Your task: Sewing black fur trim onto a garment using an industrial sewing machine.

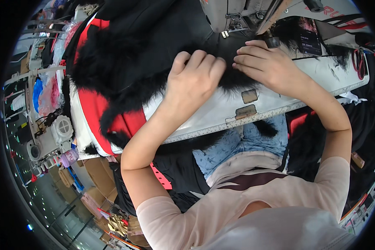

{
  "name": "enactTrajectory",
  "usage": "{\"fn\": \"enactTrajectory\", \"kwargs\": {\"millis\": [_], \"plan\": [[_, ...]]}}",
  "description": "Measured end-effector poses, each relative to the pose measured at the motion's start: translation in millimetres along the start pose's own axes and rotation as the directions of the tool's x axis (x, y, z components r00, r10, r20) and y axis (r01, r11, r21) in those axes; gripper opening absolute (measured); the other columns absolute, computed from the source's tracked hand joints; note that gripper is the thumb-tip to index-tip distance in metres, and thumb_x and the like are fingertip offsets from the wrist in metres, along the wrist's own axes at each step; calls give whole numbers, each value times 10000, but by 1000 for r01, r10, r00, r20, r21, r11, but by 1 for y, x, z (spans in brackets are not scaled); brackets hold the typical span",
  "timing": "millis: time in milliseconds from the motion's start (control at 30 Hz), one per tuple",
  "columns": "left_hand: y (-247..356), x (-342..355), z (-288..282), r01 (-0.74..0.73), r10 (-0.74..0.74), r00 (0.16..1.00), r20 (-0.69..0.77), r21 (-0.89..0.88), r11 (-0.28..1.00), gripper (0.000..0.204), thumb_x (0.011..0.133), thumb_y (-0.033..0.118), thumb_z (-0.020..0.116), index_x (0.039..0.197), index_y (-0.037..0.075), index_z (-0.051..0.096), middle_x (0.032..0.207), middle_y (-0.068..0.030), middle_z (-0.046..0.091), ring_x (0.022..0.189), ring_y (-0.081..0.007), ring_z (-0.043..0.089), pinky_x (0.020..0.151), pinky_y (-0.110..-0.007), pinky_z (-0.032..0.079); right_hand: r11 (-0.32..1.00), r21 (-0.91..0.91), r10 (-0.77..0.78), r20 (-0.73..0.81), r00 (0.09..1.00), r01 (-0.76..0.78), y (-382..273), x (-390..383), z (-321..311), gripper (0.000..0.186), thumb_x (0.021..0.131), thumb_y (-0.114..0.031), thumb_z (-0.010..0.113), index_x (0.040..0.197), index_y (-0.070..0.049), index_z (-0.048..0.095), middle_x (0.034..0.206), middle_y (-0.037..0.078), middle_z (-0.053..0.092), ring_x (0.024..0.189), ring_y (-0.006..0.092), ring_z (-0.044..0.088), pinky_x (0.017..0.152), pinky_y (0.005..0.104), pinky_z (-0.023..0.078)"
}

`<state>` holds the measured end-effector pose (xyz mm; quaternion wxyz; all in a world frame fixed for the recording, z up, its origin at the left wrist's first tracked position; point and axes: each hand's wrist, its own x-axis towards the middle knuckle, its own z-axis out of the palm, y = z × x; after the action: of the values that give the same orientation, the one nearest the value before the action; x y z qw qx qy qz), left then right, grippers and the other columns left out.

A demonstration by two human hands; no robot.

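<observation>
My left hand (194, 79) lies curled with its fingers pressed down on black furry fabric (125, 71) on the white sewing table (221, 112). My right hand (266, 66) rests flat on the same black fur just in front of the sewing machine (241, 14), fingers close together and pointing left. The fur is joined to a red and black garment (100, 112) that spreads over the table's left side. The two hands are nearly touching below the machine's needle area.
A ruler strip (254, 117) runs along the table's front edge. A small white fan (62, 129) and cluttered shelves stand at the left. More black cloth hangs at the right (316, 146), and cardboard boxes (98, 175) sit on the floor at lower left.
</observation>
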<state>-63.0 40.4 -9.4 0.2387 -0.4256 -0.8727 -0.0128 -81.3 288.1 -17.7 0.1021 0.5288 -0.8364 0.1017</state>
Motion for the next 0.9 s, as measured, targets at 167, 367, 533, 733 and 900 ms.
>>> {"fn": "enactTrajectory", "kwargs": {"millis": [167,367,533,733,900], "plan": [[-2,0,-10,-25,19,995,102,57,998,138,764,161,623,890,107,642,836,-1,565,879,-153,566,870,-325,397,997,25,70,-88,994,-68,-7,-6,0,366,837,-146,566,1167,-51,694,1217,84,652,1170,252,614,1033,407,466],[-2,-4,-13,-69,72,989,129,-29,997,156,741,160,638,889,111,647,1025,-4,657,924,-140,581,864,-308,398,998,13,68,-97,993,-67,-6,-8,1,371,836,-146,571,1174,-53,690,1206,78,660,1190,246,610,1013,397,470],[13,-18,-6,94,-89,985,148,-32,995,252,796,95,626,1043,125,666,1108,48,659,952,-106,604,874,-305,359,997,7,75,-125,989,-75,-10,-12,4,386,822,-138,583,1182,-47,687,1206,74,670,1203,249,608,995,387,476],[22,-12,-4,127,-134,981,138,59,990,422,757,138,635,1171,92,700,1155,15,669,894,-104,583,823,-288,366,985,13,174,-158,972,-175,-21,-16,9,415,814,-124,591,1209,-30,677,1273,81,660,1226,257,603,956,391,494],[20,-13,1,148,-149,982,116,16,989,438,755,134,638,1185,87,705,1211,17,660,884,-103,575,827,-288,368,986,20,168,-159,973,-167,-21,-19,10,442,795,-113,604,1222,-22,671,1278,84,659,1250,255,594,946,384,505]]}}
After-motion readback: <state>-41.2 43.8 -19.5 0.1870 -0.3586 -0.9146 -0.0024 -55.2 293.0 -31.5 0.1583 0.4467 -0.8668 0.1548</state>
